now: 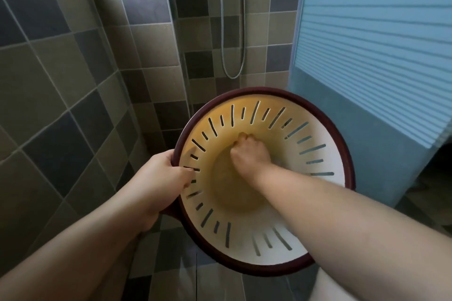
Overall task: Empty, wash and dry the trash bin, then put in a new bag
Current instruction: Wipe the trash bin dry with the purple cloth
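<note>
- Two bare hands working the trash bin (325,134), held up and tilted toward the camera, in front of the tiled wall (61,80).
- Left hand (161,178) gripping the dark rim, thumb inside.
- Right hand (247,154) reaching inside, fingers curled at the base; can't tell if holding anything.
- Shower hose (233,56) hanging beyond.
- Step: prob. washing/wiping the inside. Next: drying, then new bag.

Grey and brown square tiles cover the wall (61,85) on the left and at the back. A silver shower hose (232,32) hangs in a loop against the back wall. A frosted glass panel (379,44) with horizontal stripes stands on the right.
</note>
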